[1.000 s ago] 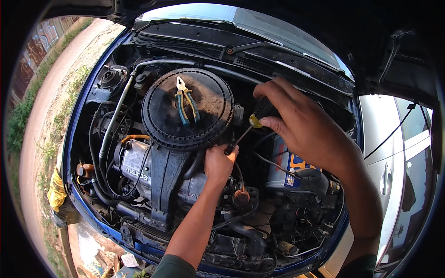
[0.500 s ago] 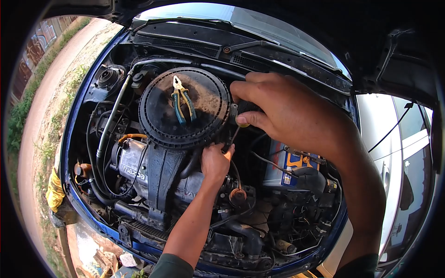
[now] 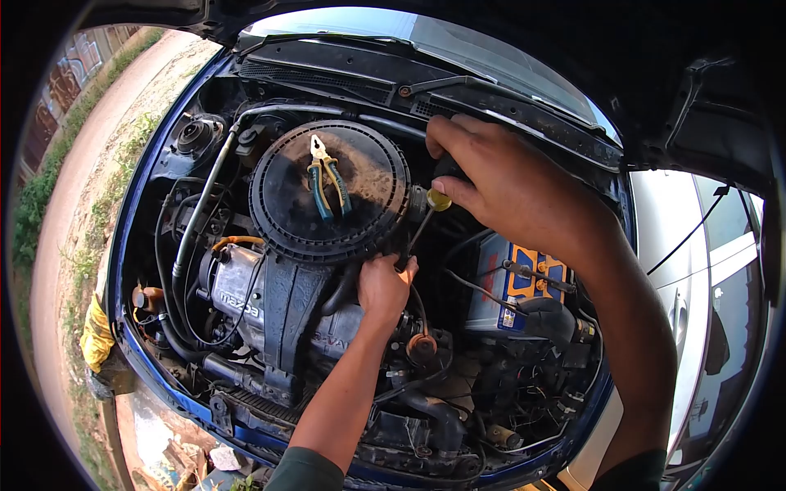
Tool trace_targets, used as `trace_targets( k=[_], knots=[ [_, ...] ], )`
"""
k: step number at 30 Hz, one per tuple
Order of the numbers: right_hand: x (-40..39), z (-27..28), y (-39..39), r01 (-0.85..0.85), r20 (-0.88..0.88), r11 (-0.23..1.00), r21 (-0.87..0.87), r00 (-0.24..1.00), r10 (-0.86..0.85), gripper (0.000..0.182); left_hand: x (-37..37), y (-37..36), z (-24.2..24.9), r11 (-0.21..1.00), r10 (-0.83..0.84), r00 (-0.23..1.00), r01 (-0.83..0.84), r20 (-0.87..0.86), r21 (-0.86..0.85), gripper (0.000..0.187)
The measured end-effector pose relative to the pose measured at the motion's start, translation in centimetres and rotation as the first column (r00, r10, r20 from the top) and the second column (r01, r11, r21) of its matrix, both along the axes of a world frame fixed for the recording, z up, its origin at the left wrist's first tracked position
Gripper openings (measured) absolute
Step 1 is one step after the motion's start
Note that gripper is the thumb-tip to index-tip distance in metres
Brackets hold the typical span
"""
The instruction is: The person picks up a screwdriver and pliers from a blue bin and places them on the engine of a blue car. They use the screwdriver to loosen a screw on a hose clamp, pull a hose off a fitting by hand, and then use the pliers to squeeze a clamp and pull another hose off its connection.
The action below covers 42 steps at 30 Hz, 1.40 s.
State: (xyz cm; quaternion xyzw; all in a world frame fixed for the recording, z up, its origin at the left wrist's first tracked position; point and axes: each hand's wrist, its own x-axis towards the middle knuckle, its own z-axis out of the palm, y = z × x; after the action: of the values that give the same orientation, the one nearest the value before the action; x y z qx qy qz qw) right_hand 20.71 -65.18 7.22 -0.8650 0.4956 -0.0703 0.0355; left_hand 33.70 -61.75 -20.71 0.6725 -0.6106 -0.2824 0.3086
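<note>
My right hand point(image 3: 499, 176) is closed round the handle of a screwdriver point(image 3: 440, 200), whose yellow collar shows below my thumb. Its thin shaft slants down toward the fingers of my left hand point(image 3: 385, 286). My left hand is closed at a dark part beside the air cleaner housing, and its fingers hide most of what they grip. The round black air cleaner housing point(image 3: 278, 217) lies just beyond my left hand, dusty on top. A pair of pliers point(image 3: 329, 184) with teal and yellow handles rests on its lid, jaws pointing away from me.
Around my hands is the engine bay, with a metal engine cover point(image 3: 237, 286) at left and a battery point(image 3: 491, 282) at right. Hoses and wires run between them. The raised hood point(image 3: 696, 106) hangs overhead. A yellow cloth point(image 3: 97, 335) lies at the left edge.
My right hand has shifted and rolled a little on the screwdriver, and more of the yellow collar and shaft shows. My left hand stays nearly in place.
</note>
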Motion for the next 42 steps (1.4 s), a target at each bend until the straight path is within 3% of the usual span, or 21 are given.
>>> trace_targets(
  k=[5, 21, 27, 32, 36, 38, 42],
  knots=[
    [-0.1, 0.3, 1.1, 0.041, 0.029, 0.992, 0.117, 0.999, -0.045, 0.031, 0.0, 0.0, 0.2, 1.0, 0.007, 1.0, -0.007, 0.0, -0.004, 0.043],
    [0.4, 0.6, 1.1, 0.048, 0.022, 0.993, 0.105, 0.999, -0.05, 0.03, -0.1, 0.0, 0.1, 1.0, -0.002, 1.0, 0.002, 0.011, 0.003, 0.042],
    [2.4, 0.4, -0.7, -0.066, -0.009, 0.995, 0.073, 0.998, 0.067, 0.033, -0.2, 0.1, 0.0, 1.0, -0.007, 1.0, 0.007, 0.014, -0.001, 0.041],
    [2.9, -0.6, -0.7, -0.084, 0.153, 0.991, 0.107, 0.986, 0.067, 0.031, -0.1, 0.1, 0.4, 1.0, -0.003, 1.0, 0.003, 0.006, -0.002, 0.04],
    [3.0, 0.0, -1.6, -0.15, 0.186, 0.979, 0.137, 0.975, 0.124, 0.029, -0.3, 0.2, 0.6, 1.0, 0.0, 1.0, 0.0, 0.005, 0.006, 0.038],
    [3.2, 1.1, -1.6, -0.038, 0.148, 0.967, 0.252, 0.989, 0.0, 0.029, 0.0, 0.1, 0.4, 1.0, -0.002, 1.0, 0.001, 0.024, 0.001, 0.037],
    [2.3, 0.8, -1.7, -0.048, 0.187, 0.985, 0.164, 0.982, 0.017, 0.034, -0.3, 0.3, -0.1, 0.999, 0.012, 1.0, -0.011, 0.017, -0.033, 0.037]
  ],
)
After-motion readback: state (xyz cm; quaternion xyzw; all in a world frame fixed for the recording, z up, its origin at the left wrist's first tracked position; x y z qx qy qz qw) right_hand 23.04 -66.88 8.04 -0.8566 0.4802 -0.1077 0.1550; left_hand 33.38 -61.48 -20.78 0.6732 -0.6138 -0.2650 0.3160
